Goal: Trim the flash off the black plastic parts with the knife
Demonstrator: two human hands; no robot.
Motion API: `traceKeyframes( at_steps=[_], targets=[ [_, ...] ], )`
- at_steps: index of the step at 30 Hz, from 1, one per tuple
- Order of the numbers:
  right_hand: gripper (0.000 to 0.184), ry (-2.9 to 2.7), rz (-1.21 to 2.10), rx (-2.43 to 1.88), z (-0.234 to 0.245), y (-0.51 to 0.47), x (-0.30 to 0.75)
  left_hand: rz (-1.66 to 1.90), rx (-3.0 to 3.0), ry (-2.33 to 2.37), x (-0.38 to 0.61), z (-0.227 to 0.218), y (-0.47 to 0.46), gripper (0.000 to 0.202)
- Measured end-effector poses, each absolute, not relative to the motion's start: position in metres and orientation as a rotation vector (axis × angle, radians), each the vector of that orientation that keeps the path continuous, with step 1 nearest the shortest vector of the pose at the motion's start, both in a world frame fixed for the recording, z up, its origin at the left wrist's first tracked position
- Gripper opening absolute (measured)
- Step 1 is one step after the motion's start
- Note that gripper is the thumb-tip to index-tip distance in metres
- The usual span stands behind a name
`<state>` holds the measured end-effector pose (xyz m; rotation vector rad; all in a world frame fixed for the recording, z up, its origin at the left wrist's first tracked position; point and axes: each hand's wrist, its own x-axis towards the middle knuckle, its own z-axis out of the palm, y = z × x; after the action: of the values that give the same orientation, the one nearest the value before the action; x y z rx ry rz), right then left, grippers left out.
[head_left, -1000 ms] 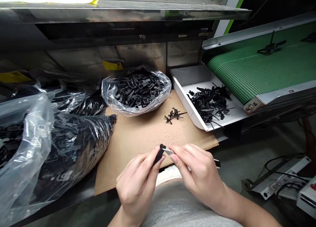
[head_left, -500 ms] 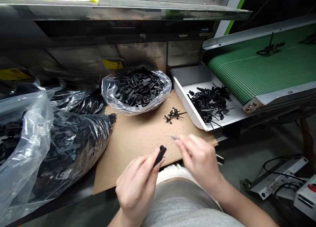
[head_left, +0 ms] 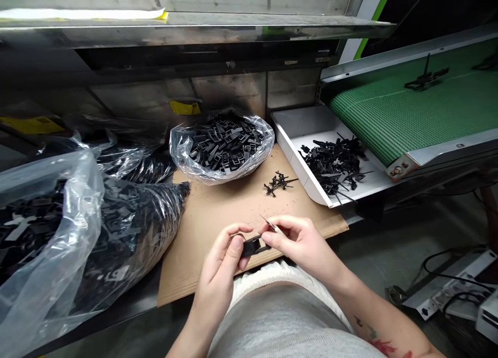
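My left hand (head_left: 223, 262) is closed on a black plastic part (head_left: 251, 247), thumb on top, above the front of the cardboard sheet. The part's forked end points right and meets the fingertips of my right hand (head_left: 298, 238). Between thumb and fingers, that right hand grips a slim craft knife (head_left: 273, 227), its thin pointed blade sticking out up and to the left, clear of the part. Most of the knife's handle is hidden in the hand. A small heap of black sprue scraps (head_left: 278, 182) lies on the cardboard beyond my hands.
The cardboard sheet (head_left: 210, 207) covers the bench. Behind it sits an open clear bag (head_left: 227, 145) of black parts; large filled bags (head_left: 132, 233) stand left. On the right, a white tray (head_left: 301, 163) with black pieces lies under the green conveyor belt (head_left: 373, 109). A metal shelf (head_left: 202, 33) crosses above.
My hands have come together. The black part has turned from upright to nearly level, and my right hand with the knife has moved left to it.
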<state>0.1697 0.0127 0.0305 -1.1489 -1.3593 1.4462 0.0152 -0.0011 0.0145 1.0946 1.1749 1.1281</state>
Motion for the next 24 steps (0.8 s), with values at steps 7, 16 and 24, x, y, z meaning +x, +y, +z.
traceKeyframes(
  at_steps=[7, 16, 24],
  targets=[
    [0.013, -1.236, 1.544, -1.102, 0.03, 0.006, 0.149, 1.174, 1.042, 1.136, -0.002, 0.017, -0.007, 0.016],
    [0.026, -1.96, 0.22, -1.068, 0.008, -0.013, 0.109, 0.915, 0.724, 1.008, -0.033, 0.008, 0.013, 0.032],
    [0.037, -1.971, 0.762, -1.41, 0.02, -0.018, 0.123, 0.906, 0.865, 0.975, -0.03, -0.001, 0.022, 0.014]
  ],
)
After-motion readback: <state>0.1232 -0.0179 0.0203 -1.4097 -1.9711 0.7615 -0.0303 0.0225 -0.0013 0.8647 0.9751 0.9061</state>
